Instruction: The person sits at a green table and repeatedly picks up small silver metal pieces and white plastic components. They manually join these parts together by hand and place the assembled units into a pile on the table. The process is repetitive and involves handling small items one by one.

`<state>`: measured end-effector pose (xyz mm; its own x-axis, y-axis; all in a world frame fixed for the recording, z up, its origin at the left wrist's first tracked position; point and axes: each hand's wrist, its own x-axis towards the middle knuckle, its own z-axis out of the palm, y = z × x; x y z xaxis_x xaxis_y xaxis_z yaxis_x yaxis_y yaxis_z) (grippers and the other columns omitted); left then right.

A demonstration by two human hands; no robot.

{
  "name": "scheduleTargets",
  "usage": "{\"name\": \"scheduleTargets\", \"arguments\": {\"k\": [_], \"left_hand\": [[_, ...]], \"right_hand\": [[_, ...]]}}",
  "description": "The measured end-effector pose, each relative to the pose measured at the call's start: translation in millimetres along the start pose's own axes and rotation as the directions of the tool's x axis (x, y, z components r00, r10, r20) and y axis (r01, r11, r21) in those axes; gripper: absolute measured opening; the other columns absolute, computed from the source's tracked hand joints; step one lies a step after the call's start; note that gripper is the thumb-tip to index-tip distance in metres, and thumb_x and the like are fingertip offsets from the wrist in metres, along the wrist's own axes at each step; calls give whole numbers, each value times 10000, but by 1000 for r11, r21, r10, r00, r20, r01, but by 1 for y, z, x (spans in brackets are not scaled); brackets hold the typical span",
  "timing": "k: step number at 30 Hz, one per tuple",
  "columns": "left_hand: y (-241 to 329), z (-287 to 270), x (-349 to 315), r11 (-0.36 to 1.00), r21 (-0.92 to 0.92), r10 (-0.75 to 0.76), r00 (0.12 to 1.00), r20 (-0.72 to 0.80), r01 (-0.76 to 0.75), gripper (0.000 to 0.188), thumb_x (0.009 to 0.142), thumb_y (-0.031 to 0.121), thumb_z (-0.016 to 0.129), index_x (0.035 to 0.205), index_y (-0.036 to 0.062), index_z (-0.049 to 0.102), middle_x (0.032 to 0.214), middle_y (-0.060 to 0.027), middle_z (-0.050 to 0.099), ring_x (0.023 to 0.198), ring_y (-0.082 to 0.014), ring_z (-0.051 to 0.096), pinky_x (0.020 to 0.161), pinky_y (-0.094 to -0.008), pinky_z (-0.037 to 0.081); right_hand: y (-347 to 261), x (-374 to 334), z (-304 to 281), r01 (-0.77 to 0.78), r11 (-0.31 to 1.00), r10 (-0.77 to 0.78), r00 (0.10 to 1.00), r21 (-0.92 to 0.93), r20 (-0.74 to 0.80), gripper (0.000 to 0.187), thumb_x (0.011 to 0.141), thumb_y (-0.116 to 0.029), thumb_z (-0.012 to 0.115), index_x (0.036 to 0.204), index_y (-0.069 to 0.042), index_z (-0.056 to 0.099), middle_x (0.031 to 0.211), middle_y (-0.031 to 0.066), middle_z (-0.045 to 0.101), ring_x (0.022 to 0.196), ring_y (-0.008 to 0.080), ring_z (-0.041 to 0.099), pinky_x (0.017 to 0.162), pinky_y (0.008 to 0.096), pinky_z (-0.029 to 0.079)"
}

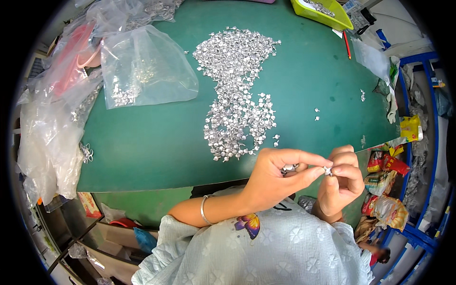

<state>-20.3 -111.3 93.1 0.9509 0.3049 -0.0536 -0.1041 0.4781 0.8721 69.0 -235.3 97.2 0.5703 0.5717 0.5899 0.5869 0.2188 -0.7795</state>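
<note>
Thumb and forefinger of the left hand meet the fingertips of the right hand, the two hands together and clamped on one small silvery metal piece. It sits between them beside the near edge of the green tabletop, toward the right. More silvery pieces show in the curl of the left hand, and a metal bangle circles that wrist. Beyond the hands spreads a long heap of round-headed metal pieces, broad at the far end and narrower nearer the person. Two loose pieces lie well apart from it, to the right. A clear plastic bag holding similar pieces rests left of the heap; at the far right stand a lime-green plastic basket and, just beside it, a thin red pencil or pen.
</note>
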Motion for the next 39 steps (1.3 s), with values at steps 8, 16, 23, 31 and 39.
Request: {"name": "scheduleTargets", "arguments": {"k": [8, 16, 23, 31, 39], "left_hand": [[1, 0, -1, 1000, -15, 18, 1000, 13, -18, 150, 773, -37, 597, 887, 17, 679, 586, 59, 507, 525, 11, 356, 456, -171, 271], [3, 1, -2, 998, -43, 39, 999, 14, -39, 150, 775, -34, 594, 887, 19, 679, 559, 73, 462, 513, 12, 335, 450, -172, 243], [3, 1, -3, 997, -41, 60, 998, 14, -60, 146, 775, -31, 594, 883, 17, 679, 550, 74, 452, 507, 13, 325, 447, -172, 232], [-2, -4, -2, 999, -33, 21, 1000, -19, -21, 133, 795, -5, 595, 907, 10, 665, 557, 69, 454, 502, 10, 329, 437, -167, 232], [-24, -21, 15, 970, -220, -142, 975, -168, 104, 158, 843, 58, 570, 978, -9, 617, 598, 59, 443, 475, 6, 303, 406, -173, 194]], "right_hand": [[-1, 0, 0, 15, 1000, -15, 1000, -6, -3, 142, 717, -25, 657, 816, -14, 555, 756, 100, 552, 678, 193, 478, 587, 291, 380], [-3, 0, 1, 20, 1000, -20, 1000, -5, 6, 138, 729, -38, 654, 828, -28, 558, 760, 92, 552, 682, 190, 480, 588, 288, 383], [-4, -1, 2, 24, 999, -24, 1000, -24, 8, 141, 729, -36, 660, 830, -37, 562, 758, 84, 550, 684, 186, 481, 585, 280, 383], [-3, 4, 6, -12, 999, 13, 1000, -36, 12, 135, 714, -4, 658, 819, -8, 574, 759, 94, 560, 693, 191, 488, 601, 283, 395], [27, 16, 18, -211, 977, 211, 976, 9, 46, 144, 667, 84, 631, 799, 40, 592, 774, 114, 585, 725, 197, 513, 661, 287, 404]]}}
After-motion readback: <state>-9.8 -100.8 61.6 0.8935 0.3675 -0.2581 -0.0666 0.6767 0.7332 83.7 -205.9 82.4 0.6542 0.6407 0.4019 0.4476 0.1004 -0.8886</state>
